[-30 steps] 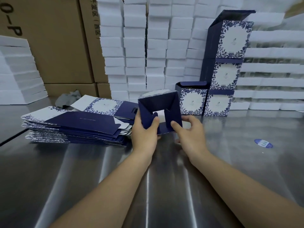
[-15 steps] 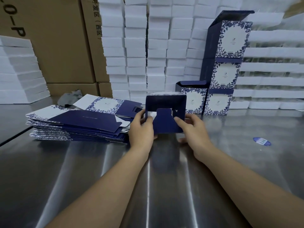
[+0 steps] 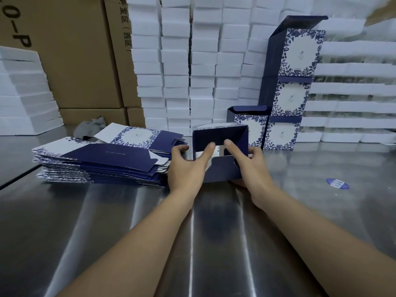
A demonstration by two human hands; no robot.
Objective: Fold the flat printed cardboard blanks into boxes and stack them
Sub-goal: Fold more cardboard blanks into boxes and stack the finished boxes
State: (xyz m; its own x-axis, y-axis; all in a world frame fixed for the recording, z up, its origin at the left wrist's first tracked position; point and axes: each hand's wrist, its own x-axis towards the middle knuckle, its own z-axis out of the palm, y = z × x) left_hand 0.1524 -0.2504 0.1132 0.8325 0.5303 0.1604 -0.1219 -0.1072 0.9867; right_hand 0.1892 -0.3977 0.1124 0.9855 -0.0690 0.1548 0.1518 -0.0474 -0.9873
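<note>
A half-folded navy box (image 3: 220,133) with a blue floral print stands on the steel table, its open bottom end facing me. My left hand (image 3: 185,166) grips its left side, thumb pressing the upper flap. My right hand (image 3: 251,166) holds the right side, thumb on the same flap, above the lower tabbed flap (image 3: 222,171). A pile of flat printed blanks (image 3: 100,161) lies to the left. Folded boxes (image 3: 287,97) are stacked at the back right, several in two columns.
White foam blocks (image 3: 192,67) are stacked in a wall behind the work. Brown cartons (image 3: 70,56) stand at the back left, with more white foam (image 3: 23,93) beside them. A blue round sticker (image 3: 337,183) lies on the steel table (image 3: 192,232) at right.
The box has been squared up and lowered toward the table. Both thumbs moved from the lower flap up onto the upper flap, pushing it inward.
</note>
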